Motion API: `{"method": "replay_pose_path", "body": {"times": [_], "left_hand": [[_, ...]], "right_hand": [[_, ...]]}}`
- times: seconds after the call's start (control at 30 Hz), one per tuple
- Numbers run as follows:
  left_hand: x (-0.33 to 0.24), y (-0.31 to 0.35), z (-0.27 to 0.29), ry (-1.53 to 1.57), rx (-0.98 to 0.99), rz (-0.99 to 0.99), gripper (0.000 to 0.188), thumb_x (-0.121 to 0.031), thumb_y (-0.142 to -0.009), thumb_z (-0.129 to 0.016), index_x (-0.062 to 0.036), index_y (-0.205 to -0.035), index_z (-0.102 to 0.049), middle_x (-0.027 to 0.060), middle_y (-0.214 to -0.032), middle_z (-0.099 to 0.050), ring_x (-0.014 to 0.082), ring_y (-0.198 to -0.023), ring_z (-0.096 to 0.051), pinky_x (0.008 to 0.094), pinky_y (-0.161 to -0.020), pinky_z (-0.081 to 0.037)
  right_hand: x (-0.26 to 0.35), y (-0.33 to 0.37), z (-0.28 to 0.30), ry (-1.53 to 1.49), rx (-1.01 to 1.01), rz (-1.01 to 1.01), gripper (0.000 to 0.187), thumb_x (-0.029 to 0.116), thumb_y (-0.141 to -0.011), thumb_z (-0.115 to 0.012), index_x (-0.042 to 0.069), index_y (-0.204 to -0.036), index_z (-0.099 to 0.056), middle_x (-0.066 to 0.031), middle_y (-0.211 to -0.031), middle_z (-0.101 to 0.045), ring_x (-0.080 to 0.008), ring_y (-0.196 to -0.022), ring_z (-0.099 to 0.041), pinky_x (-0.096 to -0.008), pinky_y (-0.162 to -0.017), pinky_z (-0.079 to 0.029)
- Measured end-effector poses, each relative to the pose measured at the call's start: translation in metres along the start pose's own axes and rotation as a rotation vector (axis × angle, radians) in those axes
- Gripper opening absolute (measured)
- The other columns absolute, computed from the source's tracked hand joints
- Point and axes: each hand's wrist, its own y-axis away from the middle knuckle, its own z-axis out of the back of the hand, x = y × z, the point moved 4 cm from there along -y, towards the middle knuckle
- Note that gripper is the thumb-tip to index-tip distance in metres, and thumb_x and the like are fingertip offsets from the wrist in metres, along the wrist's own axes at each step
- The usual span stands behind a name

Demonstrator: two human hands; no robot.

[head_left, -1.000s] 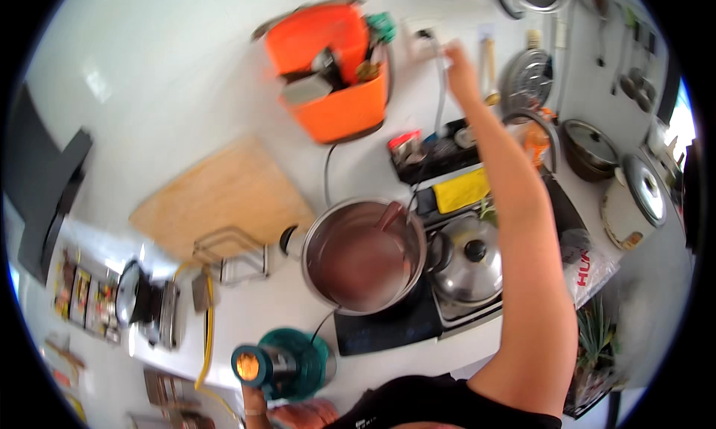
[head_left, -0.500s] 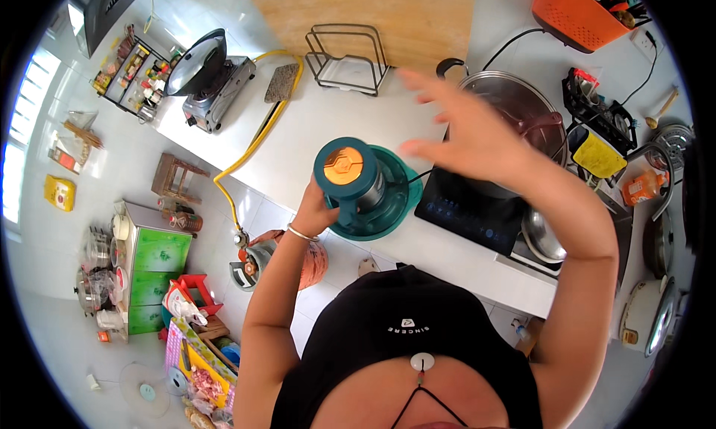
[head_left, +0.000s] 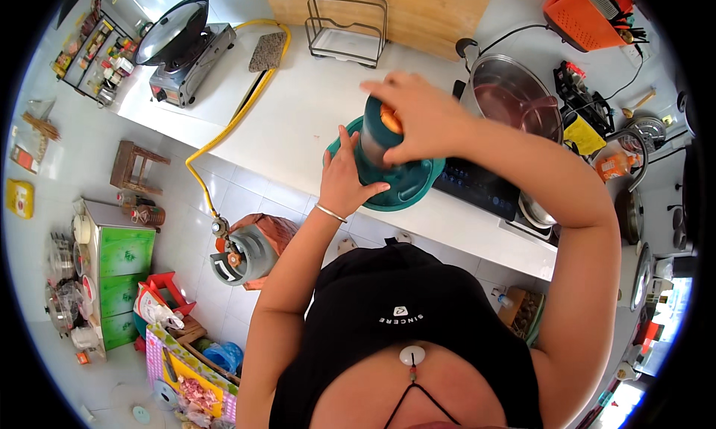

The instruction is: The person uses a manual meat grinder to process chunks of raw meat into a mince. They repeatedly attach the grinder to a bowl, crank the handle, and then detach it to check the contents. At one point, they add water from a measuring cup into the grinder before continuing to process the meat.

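Note:
A teal blender (head_left: 395,184) with a steel jar and an orange cap stands on the white counter (head_left: 313,108). My right hand (head_left: 418,116) lies over the top of it, fingers closed around the orange cap. My left hand (head_left: 349,177) grips the blender's left side, against the teal base and the jar. A black cord runs from the blender toward the wall.
A steel pot (head_left: 514,93) with reddish liquid sits on a black induction hob (head_left: 477,194). Behind are a wire rack (head_left: 347,26), wooden board (head_left: 380,0), orange basket (head_left: 585,11) and a gas stove (head_left: 183,52) with a yellow hose. A gas cylinder (head_left: 242,254) stands on the floor.
My right hand came back from the wall socket and dropped onto the blender's top. My left hand slid from the jar's underside to its side. The view tilted down toward the floor.

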Motion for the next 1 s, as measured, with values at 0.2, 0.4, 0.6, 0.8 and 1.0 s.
{"method": "replay_pose_path", "body": {"times": [0.2, 0.4, 0.6, 0.8, 1.0], "left_hand": [[0.002, 0.005, 0.003, 0.003, -0.022, -0.022, 0.135, -0.052, -0.064, -0.086, 0.0059, -0.153, -0.003, 0.0243, -0.147, -0.043, 0.0388, -0.137, -0.041, 0.0619, -0.112, -0.024], [-0.015, 0.011, -0.003, -0.034, -0.079, -0.169, 0.106, -0.041, -0.059, -0.09, 0.0027, -0.143, -0.041, 0.0231, -0.147, -0.043, 0.0446, -0.14, -0.033, 0.0639, -0.112, -0.024], [-0.047, 0.016, 0.002, -0.185, 0.202, -0.324, 0.08, -0.028, -0.053, -0.092, -0.0013, -0.122, -0.061, 0.015, -0.125, -0.053, 0.0357, -0.131, -0.042, 0.0675, -0.11, -0.027], [-0.052, 0.007, -0.002, -0.257, 0.279, -0.302, 0.074, -0.024, -0.052, -0.092, -0.0009, -0.115, -0.062, 0.0128, -0.117, -0.053, 0.0325, -0.12, -0.048, 0.0707, -0.107, -0.028], [-0.073, -0.004, 0.007, -0.212, 0.25, -0.344, 0.08, -0.036, -0.063, -0.087, 0.0025, -0.126, -0.056, 0.0175, -0.127, -0.052, 0.0366, -0.124, -0.047, 0.067, -0.107, -0.029]], "right_hand": [[-0.048, 0.039, 0.072, -0.77, -0.186, -0.207, 0.095, 0.03, -0.065, -0.082, 0.01, -0.148, -0.042, -0.0105, -0.126, -0.056, -0.024, -0.118, -0.053, -0.0339, -0.103, -0.041], [-0.13, 0.122, 0.042, -1.502, -0.484, -0.226, 0.089, 0.039, -0.073, -0.073, 0.001, -0.146, -0.041, -0.0166, -0.133, -0.056, -0.0301, -0.12, -0.056, -0.039, -0.106, -0.042], [-0.157, 0.17, 0.014, -1.779, -0.671, -0.038, 0.095, 0.037, -0.071, -0.075, -0.005, -0.147, -0.036, -0.0216, -0.134, -0.057, -0.033, -0.119, -0.059, -0.0422, -0.106, -0.045], [-0.16, 0.197, -0.002, -1.855, -0.822, 0.003, 0.096, 0.045, -0.072, -0.075, -0.009, -0.143, -0.039, -0.0249, -0.133, -0.057, -0.0333, -0.118, -0.062, -0.0426, -0.104, -0.048], [-0.155, 0.204, -0.022, -1.963, -0.843, 0.026, 0.099, 0.046, -0.073, -0.075, -0.009, -0.145, -0.034, -0.0243, -0.133, -0.056, -0.0326, -0.118, -0.061, -0.0422, -0.104, -0.049]]}}
